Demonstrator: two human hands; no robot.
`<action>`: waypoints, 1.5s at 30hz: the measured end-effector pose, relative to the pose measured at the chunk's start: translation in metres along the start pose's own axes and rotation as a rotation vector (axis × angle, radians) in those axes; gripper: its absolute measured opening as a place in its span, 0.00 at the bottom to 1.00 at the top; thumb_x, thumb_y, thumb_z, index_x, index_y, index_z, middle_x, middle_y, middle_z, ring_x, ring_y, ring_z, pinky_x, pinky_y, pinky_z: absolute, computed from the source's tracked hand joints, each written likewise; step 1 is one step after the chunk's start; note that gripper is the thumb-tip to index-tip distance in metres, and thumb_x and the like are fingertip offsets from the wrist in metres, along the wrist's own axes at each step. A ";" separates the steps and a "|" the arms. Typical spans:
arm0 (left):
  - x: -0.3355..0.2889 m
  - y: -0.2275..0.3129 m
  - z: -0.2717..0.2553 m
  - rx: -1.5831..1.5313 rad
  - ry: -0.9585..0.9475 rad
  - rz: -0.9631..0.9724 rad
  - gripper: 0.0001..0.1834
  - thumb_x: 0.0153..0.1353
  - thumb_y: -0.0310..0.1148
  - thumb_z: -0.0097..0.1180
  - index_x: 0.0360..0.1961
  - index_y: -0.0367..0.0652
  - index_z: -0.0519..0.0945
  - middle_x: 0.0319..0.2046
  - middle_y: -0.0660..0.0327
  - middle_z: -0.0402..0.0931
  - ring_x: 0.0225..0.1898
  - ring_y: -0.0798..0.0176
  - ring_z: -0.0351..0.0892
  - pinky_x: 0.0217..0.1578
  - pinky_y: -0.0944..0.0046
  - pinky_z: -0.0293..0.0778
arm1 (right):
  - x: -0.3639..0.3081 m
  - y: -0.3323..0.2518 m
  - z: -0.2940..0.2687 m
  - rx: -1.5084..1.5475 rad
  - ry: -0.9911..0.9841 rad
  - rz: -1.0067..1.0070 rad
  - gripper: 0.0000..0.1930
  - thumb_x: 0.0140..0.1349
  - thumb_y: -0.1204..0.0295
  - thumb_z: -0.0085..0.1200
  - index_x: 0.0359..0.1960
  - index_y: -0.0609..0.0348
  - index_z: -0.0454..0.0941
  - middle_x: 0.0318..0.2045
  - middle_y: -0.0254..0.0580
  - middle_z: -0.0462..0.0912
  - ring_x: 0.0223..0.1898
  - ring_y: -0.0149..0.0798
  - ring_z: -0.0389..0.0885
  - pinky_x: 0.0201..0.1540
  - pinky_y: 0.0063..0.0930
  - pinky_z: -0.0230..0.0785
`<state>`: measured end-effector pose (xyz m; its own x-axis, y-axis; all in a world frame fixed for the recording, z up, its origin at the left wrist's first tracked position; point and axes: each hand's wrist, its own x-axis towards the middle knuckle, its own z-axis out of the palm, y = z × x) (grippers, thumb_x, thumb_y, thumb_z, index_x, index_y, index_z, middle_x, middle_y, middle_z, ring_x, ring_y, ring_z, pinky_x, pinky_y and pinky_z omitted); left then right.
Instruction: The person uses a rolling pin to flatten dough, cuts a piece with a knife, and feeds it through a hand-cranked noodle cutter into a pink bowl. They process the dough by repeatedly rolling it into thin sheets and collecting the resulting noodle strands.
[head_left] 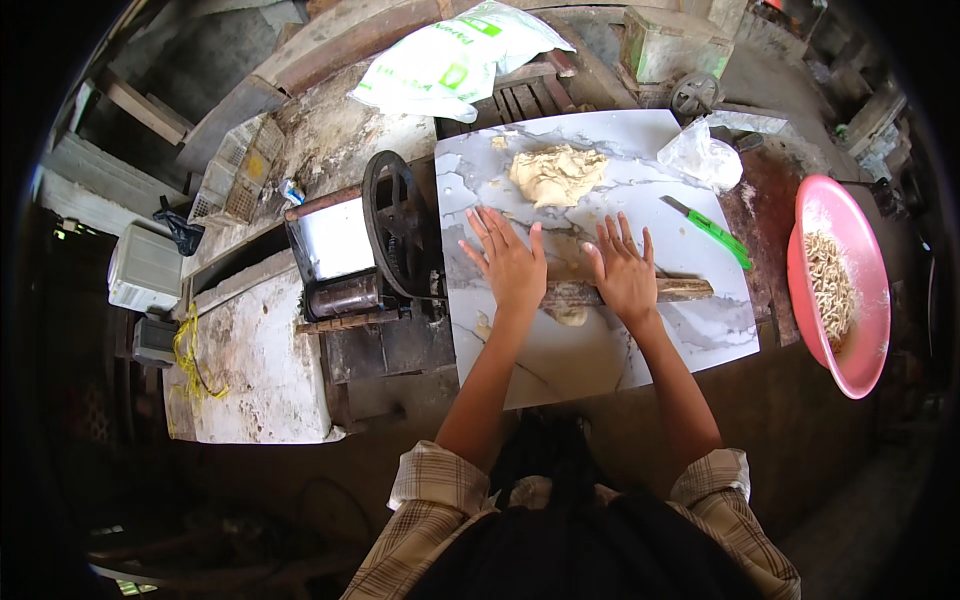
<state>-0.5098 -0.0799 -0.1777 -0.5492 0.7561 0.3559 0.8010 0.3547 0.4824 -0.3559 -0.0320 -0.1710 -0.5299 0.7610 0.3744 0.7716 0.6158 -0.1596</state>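
Observation:
My left hand (508,262) and my right hand (628,272) both lie palm down with fingers spread, resting across a wooden rolling pin (686,289). The pin runs crosswise over a marble-patterned white board (715,335). Part of a small piece of pale dough (572,316) shows at the pin's near side, between the hands; the rest is hidden. Beyond the hands sits a larger, rough lump of dough (558,175). A green cutter knife (718,232) lies to the right of my right hand, its blade pointing away to the left.
A hand-cranked roller machine (340,240) with a big dark wheel (395,225) stands left of the board. At right, a pink basin (868,235) holds many short dough strips (828,290). A clear plastic bag (702,158) sits at the board's far right corner; a white-green sack (440,70) lies behind.

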 end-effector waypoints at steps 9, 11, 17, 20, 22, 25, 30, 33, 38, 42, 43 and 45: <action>-0.069 -0.014 -0.010 0.088 -0.073 0.042 0.37 0.66 0.46 0.38 0.63 0.23 0.49 0.65 0.40 0.49 0.70 0.47 0.38 0.65 0.39 0.32 | -0.044 -0.014 -0.020 0.019 0.046 -0.129 0.24 0.63 0.56 0.45 0.49 0.66 0.74 0.50 0.53 0.76 0.60 0.49 0.66 0.66 0.49 0.46; -0.049 -0.010 -0.008 0.013 -0.087 0.005 0.37 0.66 0.46 0.38 0.63 0.22 0.49 0.65 0.40 0.51 0.70 0.46 0.39 0.65 0.39 0.32 | -0.031 -0.010 -0.011 0.029 0.005 -0.098 0.25 0.65 0.54 0.42 0.50 0.66 0.74 0.52 0.52 0.75 0.62 0.47 0.64 0.67 0.49 0.44; -0.001 -0.008 0.006 0.061 0.031 0.023 0.38 0.66 0.47 0.39 0.63 0.22 0.50 0.63 0.39 0.53 0.69 0.45 0.43 0.64 0.39 0.35 | 0.006 -0.008 0.006 0.038 -0.010 0.038 0.29 0.68 0.51 0.32 0.54 0.65 0.71 0.55 0.50 0.73 0.65 0.41 0.60 0.68 0.48 0.40; -0.045 -0.018 -0.001 0.054 -0.055 0.116 0.39 0.66 0.48 0.40 0.63 0.22 0.50 0.63 0.38 0.54 0.69 0.45 0.43 0.64 0.38 0.36 | -0.032 -0.013 -0.007 0.000 -0.075 0.003 0.27 0.66 0.53 0.37 0.55 0.65 0.70 0.56 0.48 0.72 0.66 0.44 0.57 0.68 0.51 0.38; -0.073 -0.022 -0.008 0.066 -0.083 0.118 0.39 0.66 0.48 0.40 0.62 0.21 0.50 0.63 0.38 0.54 0.69 0.44 0.44 0.64 0.38 0.38 | -0.049 -0.022 -0.021 -0.061 -0.098 -0.042 0.26 0.66 0.55 0.38 0.56 0.64 0.69 0.57 0.46 0.71 0.66 0.44 0.56 0.68 0.52 0.36; -0.068 -0.018 -0.011 -0.011 -0.127 0.096 0.38 0.66 0.48 0.40 0.62 0.21 0.51 0.62 0.38 0.55 0.68 0.43 0.45 0.64 0.40 0.39 | -0.052 -0.025 -0.024 -0.017 -0.031 -0.021 0.26 0.65 0.56 0.41 0.55 0.65 0.70 0.57 0.47 0.71 0.67 0.46 0.55 0.68 0.55 0.34; -0.003 -0.010 0.004 -0.085 -0.104 -0.011 0.38 0.66 0.47 0.41 0.62 0.20 0.51 0.62 0.36 0.55 0.68 0.42 0.44 0.65 0.43 0.39 | 0.005 -0.014 0.006 -0.054 0.084 0.031 0.29 0.66 0.52 0.37 0.55 0.67 0.69 0.55 0.50 0.72 0.67 0.44 0.55 0.67 0.55 0.36; 0.006 -0.013 0.009 -0.032 -0.064 0.040 0.38 0.66 0.47 0.41 0.62 0.20 0.50 0.61 0.36 0.55 0.68 0.42 0.43 0.65 0.43 0.38 | 0.004 -0.017 0.012 -0.083 0.108 0.059 0.30 0.67 0.51 0.35 0.56 0.67 0.69 0.57 0.49 0.71 0.67 0.43 0.55 0.67 0.55 0.36; -0.077 -0.025 -0.015 -0.064 -0.124 0.140 0.36 0.66 0.42 0.42 0.61 0.19 0.50 0.60 0.34 0.56 0.67 0.39 0.47 0.64 0.41 0.40 | -0.058 -0.039 -0.023 -0.014 -0.059 -0.009 0.30 0.63 0.52 0.43 0.55 0.68 0.69 0.56 0.53 0.71 0.65 0.49 0.57 0.67 0.56 0.38; -0.070 -0.019 -0.018 -0.218 -0.202 0.045 0.35 0.66 0.40 0.43 0.61 0.19 0.50 0.60 0.34 0.56 0.67 0.39 0.47 0.64 0.40 0.41 | -0.045 -0.037 -0.021 -0.021 -0.039 -0.007 0.28 0.63 0.54 0.44 0.54 0.68 0.69 0.55 0.53 0.72 0.65 0.50 0.57 0.66 0.54 0.41; -0.054 -0.018 -0.014 -0.155 -0.133 0.083 0.35 0.66 0.41 0.42 0.61 0.19 0.50 0.60 0.34 0.56 0.67 0.39 0.47 0.64 0.40 0.40 | -0.035 -0.033 -0.015 -0.009 -0.046 0.003 0.28 0.64 0.53 0.44 0.54 0.67 0.69 0.56 0.51 0.71 0.66 0.49 0.57 0.66 0.53 0.41; -0.022 -0.017 -0.003 -0.085 -0.062 0.111 0.35 0.66 0.41 0.42 0.61 0.19 0.50 0.60 0.34 0.56 0.67 0.38 0.46 0.64 0.39 0.39 | -0.009 -0.031 0.001 0.022 -0.019 0.019 0.27 0.65 0.54 0.42 0.55 0.67 0.69 0.57 0.50 0.71 0.66 0.48 0.57 0.67 0.51 0.41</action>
<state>-0.5122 -0.1040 -0.1907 -0.4402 0.8216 0.3622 0.8316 0.2210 0.5095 -0.3752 -0.0575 -0.1705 -0.5218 0.7761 0.3541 0.7737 0.6054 -0.1868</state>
